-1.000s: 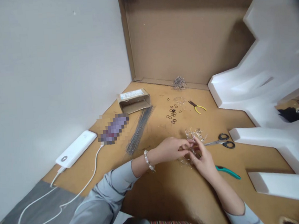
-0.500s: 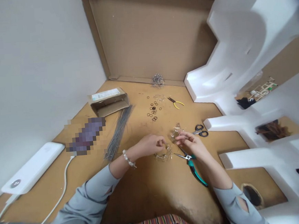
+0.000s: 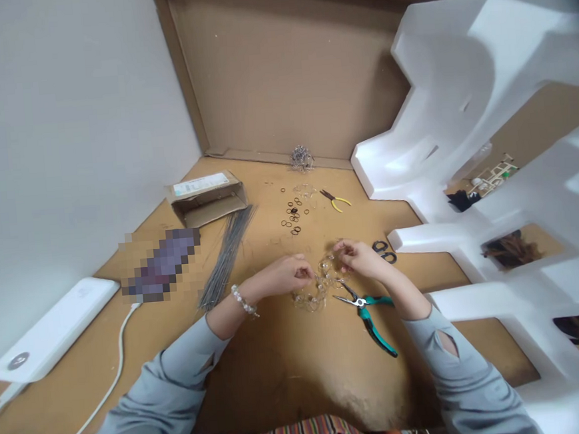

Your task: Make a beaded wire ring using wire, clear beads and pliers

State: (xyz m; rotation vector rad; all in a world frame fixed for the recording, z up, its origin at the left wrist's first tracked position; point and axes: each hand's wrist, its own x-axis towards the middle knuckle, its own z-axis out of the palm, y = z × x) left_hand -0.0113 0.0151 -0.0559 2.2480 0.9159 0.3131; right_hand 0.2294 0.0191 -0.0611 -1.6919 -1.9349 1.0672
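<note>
A strand of thin wire loops with clear beads (image 3: 321, 285) hangs between my two hands, its lower part resting on the table. My left hand (image 3: 290, 274), a beaded bracelet on its wrist, has its fingers curled closed at the strand's left side. On the right side, my right hand (image 3: 357, 258) pinches the strand with thumb and fingers; the exact grip points are too small to make out. Just below my right hand lie teal-handled long-nose pliers (image 3: 373, 334), jaws apart. Black-handled scissors (image 3: 384, 252) lie beyond my right wrist, their blades partly hidden.
Black rings (image 3: 294, 212), a clear loop (image 3: 305, 190), yellow-handled pliers (image 3: 338, 202) and a silver wire clump (image 3: 301, 157) lie farther back. Left are a wire bundle (image 3: 228, 254), cardboard box (image 3: 209, 210), blurred-out object (image 3: 165, 263) and white power bank (image 3: 52, 329). White foam (image 3: 411, 239) borders the right.
My right hand has moved slightly up and away from the teal pliers, uncovering more of their handles. The beaded strand now stretches between my hands. The view has shifted slightly.
</note>
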